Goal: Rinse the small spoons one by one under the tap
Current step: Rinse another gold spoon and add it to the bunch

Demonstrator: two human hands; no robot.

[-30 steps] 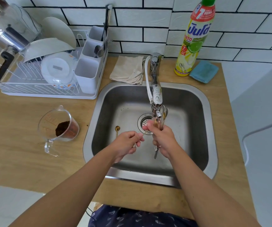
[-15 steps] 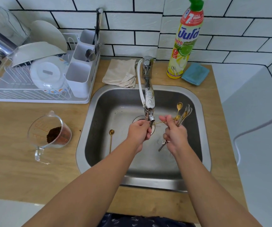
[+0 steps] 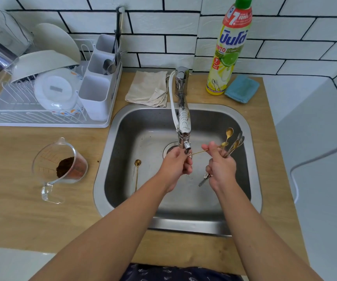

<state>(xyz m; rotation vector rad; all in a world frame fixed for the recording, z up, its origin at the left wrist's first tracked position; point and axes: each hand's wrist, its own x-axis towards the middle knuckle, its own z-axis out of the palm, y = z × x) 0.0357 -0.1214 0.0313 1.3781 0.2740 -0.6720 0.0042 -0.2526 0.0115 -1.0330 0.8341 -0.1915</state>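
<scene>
Spoons fill my right hand [image 3: 221,169]: a bundle of small spoons [image 3: 232,146], gold and silver, is gripped in my curled fingers, bowls fanning up and to the right, handle ends poking out below my palm; between that hand's forefinger and thumb I also pinch one gold spoon [image 3: 204,151] that lies nearly level, its bowl by my fingertip, its thin handle reaching left; my left hand [image 3: 176,165] has its fingers curled round the far end of that handle, just under the tap [image 3: 183,122]; whether water is running I cannot tell. Both of my hands hang over the steel sink [image 3: 252,179], near the drain [image 3: 170,149]; one more gold spoon [image 3: 136,175] lies alone on the sink floor to the left, bowl away from me, well apart from my hands.

On the wooden counter [image 3: 21,209] to the left stands a clear measuring jug [image 3: 59,169] with dark brown grounds in it; behind it a white dish rack [image 3: 41,98] holds bowls, plates and a cutlery caddy; a folded beige cloth [image 3: 148,89] lies beside the tap's base; a bottle of dish liquid [image 3: 229,49] stands against the tiled wall with a blue sponge cloth [image 3: 241,89] just beside it.
</scene>
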